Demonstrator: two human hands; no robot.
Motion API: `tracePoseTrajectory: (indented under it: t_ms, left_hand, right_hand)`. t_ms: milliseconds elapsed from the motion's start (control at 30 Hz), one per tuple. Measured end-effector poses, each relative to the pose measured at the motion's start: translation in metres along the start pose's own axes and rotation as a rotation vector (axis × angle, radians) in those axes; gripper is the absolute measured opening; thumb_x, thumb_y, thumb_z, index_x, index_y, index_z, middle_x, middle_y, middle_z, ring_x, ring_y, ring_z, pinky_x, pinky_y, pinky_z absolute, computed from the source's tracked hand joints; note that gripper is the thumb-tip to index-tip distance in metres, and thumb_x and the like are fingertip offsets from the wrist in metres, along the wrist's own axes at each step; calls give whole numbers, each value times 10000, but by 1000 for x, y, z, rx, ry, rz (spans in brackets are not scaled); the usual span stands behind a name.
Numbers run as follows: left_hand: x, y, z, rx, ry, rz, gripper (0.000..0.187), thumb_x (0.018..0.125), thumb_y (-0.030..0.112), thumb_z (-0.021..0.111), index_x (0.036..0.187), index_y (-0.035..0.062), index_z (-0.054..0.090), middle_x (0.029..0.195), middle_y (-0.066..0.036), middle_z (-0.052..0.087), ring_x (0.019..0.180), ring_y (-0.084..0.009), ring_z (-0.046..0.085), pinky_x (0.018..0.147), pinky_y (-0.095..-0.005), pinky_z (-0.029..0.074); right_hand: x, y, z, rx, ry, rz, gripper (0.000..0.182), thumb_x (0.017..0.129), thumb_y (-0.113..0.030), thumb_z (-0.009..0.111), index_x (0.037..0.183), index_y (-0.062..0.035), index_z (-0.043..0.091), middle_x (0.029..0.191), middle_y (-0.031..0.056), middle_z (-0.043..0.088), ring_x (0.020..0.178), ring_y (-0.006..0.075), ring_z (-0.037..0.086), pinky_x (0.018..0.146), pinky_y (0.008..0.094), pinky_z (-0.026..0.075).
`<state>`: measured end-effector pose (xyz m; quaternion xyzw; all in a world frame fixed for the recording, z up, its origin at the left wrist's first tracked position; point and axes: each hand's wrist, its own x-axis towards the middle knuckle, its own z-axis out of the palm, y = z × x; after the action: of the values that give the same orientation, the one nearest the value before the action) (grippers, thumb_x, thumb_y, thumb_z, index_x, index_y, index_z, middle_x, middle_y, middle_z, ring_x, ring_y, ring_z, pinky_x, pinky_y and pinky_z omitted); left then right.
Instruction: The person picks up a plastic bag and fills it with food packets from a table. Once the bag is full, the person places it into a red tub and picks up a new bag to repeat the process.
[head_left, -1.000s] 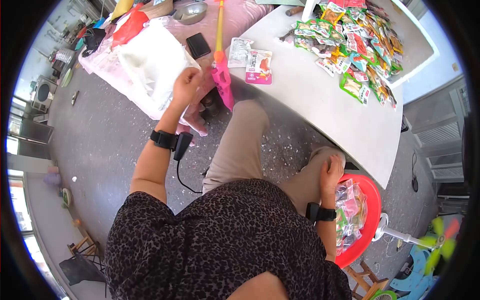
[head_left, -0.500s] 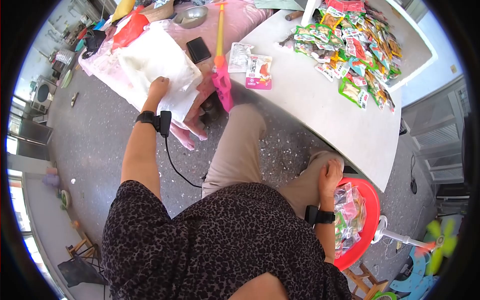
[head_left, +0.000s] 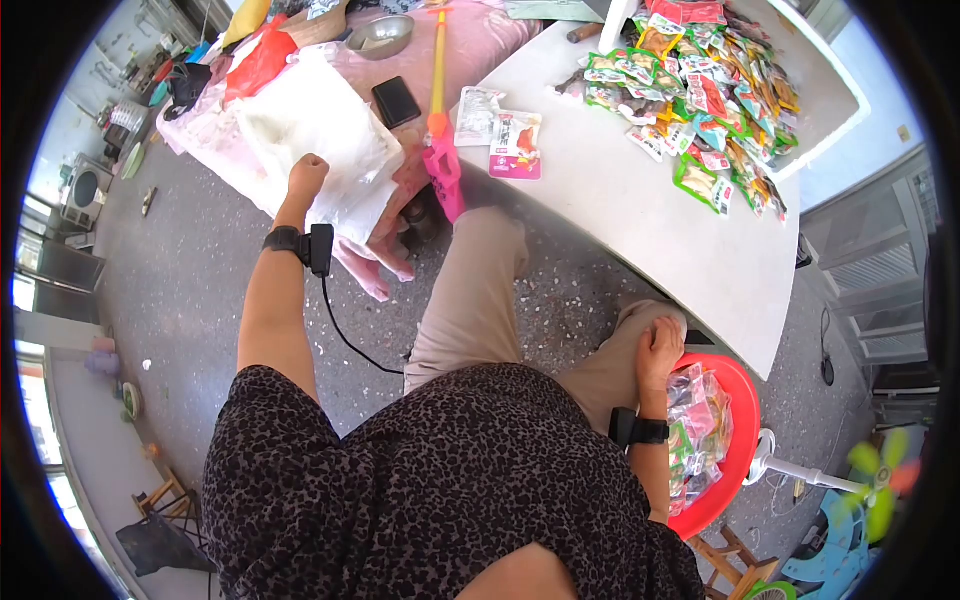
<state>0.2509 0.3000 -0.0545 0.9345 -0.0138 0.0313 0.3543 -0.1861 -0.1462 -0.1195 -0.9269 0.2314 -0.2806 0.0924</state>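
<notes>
My left hand is closed over the near side of a white plastic bag that lies on a pink-covered surface; what its fingers hold, if anything, is hidden. On my knee, beside the white table's edge, rests my right hand with its fingers lying flat and nothing in it. A red basin full of small packets stands right next to that wrist. Black bands sit on both wrists, and a cable runs from the left one.
Many colourful snack packets spill from a white foam box across the white table. A pink packet, a black phone, a pink and yellow toy and a metal bowl lie farther left. A fan stands at right.
My left hand has shifted slightly left and its fingers look more tightly closed. The right hand rests on the knee as before.
</notes>
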Motion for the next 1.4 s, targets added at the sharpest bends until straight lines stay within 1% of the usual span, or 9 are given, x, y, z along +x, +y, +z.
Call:
tracePoseTrajectory:
  t_ms: [233,533,700,833,967,1033,1133,1300,1400]
  left_hand:
    - [2,8,-8,-189,-105,-33,203,705,223,594,700,44,498,563,1,448,510,-102,407,465,-259,343]
    - [-5,26,-16,-965,-176,-295,231,782,224,553,641,96,422,562,7,423,503,-89,391,456,-224,324]
    - [9,11,-21,-878,-111,-194,220,780,210,546,642,96,419,524,9,405,448,-87,368,419,-212,302]
    - [-4,77,-40,-592,38,101,225,784,198,535,623,99,415,516,36,386,431,-57,327,405,-199,273]
    - [-41,161,-31,-614,-87,373,197,808,131,487,624,103,423,536,54,386,471,-19,315,438,-177,266]
    - [-74,198,-5,-540,-179,511,197,804,115,490,624,85,416,571,45,380,520,-35,333,486,-188,301]
    - [-112,231,54,-477,-334,722,219,764,129,551,616,30,423,568,-1,391,555,-73,364,524,-226,338]
    - [-170,275,148,-531,-567,704,239,758,188,551,616,30,441,568,-23,451,546,-87,406,504,-254,359]
    - [-195,295,185,-689,-778,447,229,760,135,558,601,62,411,582,18,399,527,-61,343,471,-214,305]
  right_hand:
    - [-1,5,-2,-5,16,-7,194,649,-94,542,839,-55,537,918,78,553,986,271,469,827,385,335]
    - [-3,6,-3,-37,1,10,184,658,-103,539,838,-63,538,921,72,551,991,267,466,833,384,333]
    - [-2,9,0,-4,-13,4,178,661,-103,536,835,-67,534,927,70,547,995,267,461,829,386,332]
    - [0,4,-8,49,-8,69,174,656,-97,535,827,-65,531,923,70,548,984,273,465,824,393,330]
    - [17,-8,-12,313,96,99,160,700,-46,526,858,-21,525,862,114,551,843,257,531,709,324,411]
    - [34,-34,-20,693,-42,441,134,741,-42,525,870,-6,520,808,86,547,736,155,536,636,237,421]
    - [61,-61,-16,1001,-85,352,131,767,-67,530,885,-12,514,788,32,523,709,81,492,627,199,407]
    - [108,-107,-21,1436,-199,571,195,776,-104,529,956,-39,488,839,17,518,763,94,486,649,223,413]
    - [122,-110,-14,1508,-250,648,214,773,-112,525,969,-36,480,851,22,517,755,103,485,636,230,415]
